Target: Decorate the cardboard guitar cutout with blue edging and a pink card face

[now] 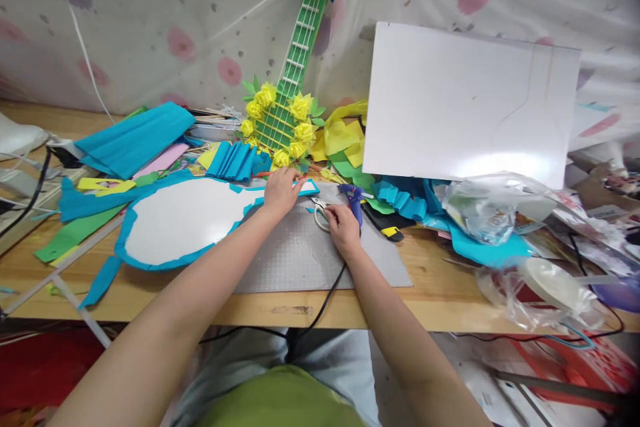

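Note:
A white guitar-shaped board (185, 220) edged with blue crepe paper lies flat on the left, its narrow neck pointing right. My left hand (283, 190) is closed over that neck, the fingertips near its blue-edged end. Just right of it, my right hand (343, 229) holds scissors (321, 217) by their pale handles, with the blades pointing toward the neck's tip. A small blue scrap (310, 210) lies close to the blades. Beyond my right hand rests a blue glue gun (356, 199), its cord running toward the table's front edge.
A grey cutting mat (290, 267) covers the table's middle. Behind it stands a green paper guitar (300, 47) with yellow flowers. A large white board (470, 103) leans at the back right. Crepe paper (135, 137), a black-and-yellow cutter (385, 223) and plastic-wrapped tape (555, 283) lie around.

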`<state>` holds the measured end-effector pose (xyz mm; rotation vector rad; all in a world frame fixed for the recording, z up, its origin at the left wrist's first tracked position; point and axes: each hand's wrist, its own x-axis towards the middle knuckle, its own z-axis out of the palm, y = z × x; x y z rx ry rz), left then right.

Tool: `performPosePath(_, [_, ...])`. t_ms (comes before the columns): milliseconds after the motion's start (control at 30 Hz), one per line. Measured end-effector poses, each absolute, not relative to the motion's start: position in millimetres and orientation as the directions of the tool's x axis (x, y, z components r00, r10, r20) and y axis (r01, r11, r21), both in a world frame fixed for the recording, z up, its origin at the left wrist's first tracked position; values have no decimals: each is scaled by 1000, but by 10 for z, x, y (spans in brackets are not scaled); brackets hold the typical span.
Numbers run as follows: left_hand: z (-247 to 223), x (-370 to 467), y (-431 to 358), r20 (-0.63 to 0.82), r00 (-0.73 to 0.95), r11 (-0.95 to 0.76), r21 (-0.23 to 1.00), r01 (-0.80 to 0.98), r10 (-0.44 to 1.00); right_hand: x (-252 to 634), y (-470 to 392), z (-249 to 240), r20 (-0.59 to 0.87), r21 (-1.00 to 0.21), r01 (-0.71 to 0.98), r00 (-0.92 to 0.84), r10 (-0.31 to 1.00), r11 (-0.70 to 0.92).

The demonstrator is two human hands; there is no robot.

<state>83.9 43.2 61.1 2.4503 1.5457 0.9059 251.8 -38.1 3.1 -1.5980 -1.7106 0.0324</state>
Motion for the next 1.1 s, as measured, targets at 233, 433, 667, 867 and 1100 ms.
performPosePath(233, [720, 515, 328, 288, 220, -334, 448, 829, 932, 2482, -405, 11, 531, -378, 906, 46, 846, 188])
performPosePath(433, [836, 301, 335, 165, 336, -373, 341, 863, 928, 2469, -414, 6, 558, -353, 919, 58, 828, 174])
performPosePath(667, [983, -153, 650, 136, 439, -460, 259, 849, 888, 2497, -418, 7, 573, -353, 922, 79, 816, 159])
performPosePath(867, [807, -197, 622, 91, 515, -519, 260, 814, 853, 2468, -426, 6, 531, -347, 925, 57, 846, 156])
performPosePath(1100, [733, -46, 569, -49, 494, -483, 144, 864, 868, 2479, -429, 27, 512, -419, 895, 92, 854, 154])
